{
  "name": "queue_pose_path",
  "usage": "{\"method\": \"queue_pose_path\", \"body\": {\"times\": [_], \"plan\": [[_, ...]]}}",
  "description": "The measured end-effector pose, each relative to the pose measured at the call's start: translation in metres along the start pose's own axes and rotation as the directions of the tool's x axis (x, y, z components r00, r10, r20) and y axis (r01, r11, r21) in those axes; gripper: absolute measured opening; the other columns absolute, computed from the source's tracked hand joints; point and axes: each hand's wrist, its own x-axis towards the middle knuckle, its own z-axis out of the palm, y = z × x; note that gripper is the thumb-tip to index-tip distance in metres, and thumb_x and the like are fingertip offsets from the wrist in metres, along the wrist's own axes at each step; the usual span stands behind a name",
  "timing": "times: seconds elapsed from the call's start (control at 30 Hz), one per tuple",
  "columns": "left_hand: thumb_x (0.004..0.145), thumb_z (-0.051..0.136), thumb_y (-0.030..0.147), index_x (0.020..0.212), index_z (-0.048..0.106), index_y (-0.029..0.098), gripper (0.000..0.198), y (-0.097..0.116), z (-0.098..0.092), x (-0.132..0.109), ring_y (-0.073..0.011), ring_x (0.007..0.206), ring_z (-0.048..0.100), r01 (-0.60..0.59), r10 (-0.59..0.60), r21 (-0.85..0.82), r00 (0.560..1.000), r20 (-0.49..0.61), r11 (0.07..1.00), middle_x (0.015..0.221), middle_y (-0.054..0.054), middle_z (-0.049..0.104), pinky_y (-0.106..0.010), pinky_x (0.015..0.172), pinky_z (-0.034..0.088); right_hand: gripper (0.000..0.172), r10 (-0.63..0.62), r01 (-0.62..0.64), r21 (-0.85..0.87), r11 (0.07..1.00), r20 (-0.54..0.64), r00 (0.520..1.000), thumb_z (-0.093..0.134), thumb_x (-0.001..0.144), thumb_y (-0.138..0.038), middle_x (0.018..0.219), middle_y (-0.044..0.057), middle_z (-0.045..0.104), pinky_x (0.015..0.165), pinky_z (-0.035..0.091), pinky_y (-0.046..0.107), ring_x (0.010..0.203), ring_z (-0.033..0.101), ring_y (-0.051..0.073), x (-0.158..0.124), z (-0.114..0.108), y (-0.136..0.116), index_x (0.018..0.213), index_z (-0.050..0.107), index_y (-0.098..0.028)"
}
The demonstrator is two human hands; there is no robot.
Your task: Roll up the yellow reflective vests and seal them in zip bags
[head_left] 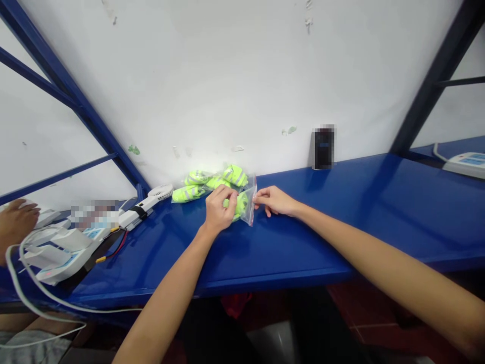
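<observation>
My left hand [220, 206] is closed on a clear zip bag [250, 207] that holds a folded neon yellow-green fabric bundle [241, 203]. At the bag's red-edged mouth, on its right side, the thumb and fingers of my right hand [276, 201] pinch the plastic. Just behind my left hand lie several similar bagged bundles [188, 193], neon yellow with silvery reflective stripes, like folded safety vests. My left fingers partly hide the bundle in the bag.
White power strips [68, 247] with plugs and cables crowd the blue table's [265, 263] left side, near a small white fan [161, 191]. Another person's hand [17, 225] is at far left. A dark, blurred box [323, 147] stands against the wall at right.
</observation>
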Motion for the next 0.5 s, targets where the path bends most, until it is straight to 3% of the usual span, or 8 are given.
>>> {"method": "queue_pose_path", "body": {"times": [0.07, 0.2, 0.27, 0.37, 0.5], "plan": [[0.090, 0.050, 0.023, 0.078, 0.063, 0.019, 0.018, 0.002, 0.004, -0.001, -0.0160, 0.077, 0.058, -0.036, 0.035, 0.012, 0.997, 0.071, 0.999, 0.082, -0.004, 0.060, -0.030, 0.074, 0.047, 0.020, -0.058, 0.058, -0.012, 0.998, 0.014, 0.998, 0.061, 0.086, -0.032, 0.076, 0.005, 0.069, 0.035, 0.040, 0.015, 0.049, 0.061, 0.009, 0.000, 0.006, -0.002, 0.079, 0.065, -0.014], [0.090, 0.052, 0.029, 0.076, 0.064, 0.018, 0.021, -0.003, 0.007, -0.003, -0.0199, 0.095, 0.057, -0.037, 0.023, 0.080, 0.986, 0.168, 0.996, 0.100, -0.009, 0.056, -0.036, 0.088, 0.048, 0.019, -0.127, 0.128, 0.084, 0.988, -0.013, 0.992, 0.060, 0.086, -0.031, 0.077, 0.004, 0.068, 0.062, 0.054, 0.023, 0.076, 0.067, 0.016, 0.003, 0.018, -0.003, 0.081, 0.066, -0.014], [0.088, 0.056, 0.033, 0.073, 0.064, 0.019, 0.022, -0.004, 0.006, -0.003, -0.0225, 0.104, 0.055, -0.010, -0.014, 0.109, 0.976, 0.215, 0.994, 0.109, -0.010, 0.054, -0.040, 0.095, 0.046, 0.019, -0.164, 0.169, 0.086, 0.982, -0.067, 0.984, 0.058, 0.085, -0.030, 0.078, 0.004, 0.068, 0.070, 0.053, 0.026, 0.078, 0.066, 0.017, 0.004, 0.023, -0.002, 0.079, 0.066, -0.014], [0.084, 0.061, 0.036, 0.068, 0.061, 0.019, 0.024, -0.005, 0.007, -0.002, -0.0257, 0.113, 0.052, 0.027, -0.059, 0.114, 0.956, 0.287, 0.993, 0.116, -0.010, 0.054, -0.043, 0.100, 0.043, 0.019, -0.274, 0.264, -0.080, 0.961, -0.168, 0.947, 0.053, 0.086, -0.026, 0.078, 0.003, 0.068, 0.073, 0.049, 0.027, 0.076, 0.062, 0.016, 0.005, 0.027, -0.001, 0.076, 0.065, -0.015], [0.081, 0.062, 0.030, 0.068, 0.062, 0.020, 0.017, -0.008, 0.010, -0.003, -0.0250, 0.110, 0.054, 0.031, -0.059, 0.110, 0.962, 0.268, 0.993, 0.113, -0.010, 0.055, -0.042, 0.100, 0.044, 0.021, -0.348, 0.291, -0.270, 0.918, -0.192, 0.918, 0.048, 0.089, -0.025, 0.081, 0.002, 0.069, 0.071, 0.044, 0.025, 0.074, 0.060, 0.015, 0.004, 0.027, -0.001, 0.082, 0.066, -0.016]]}}
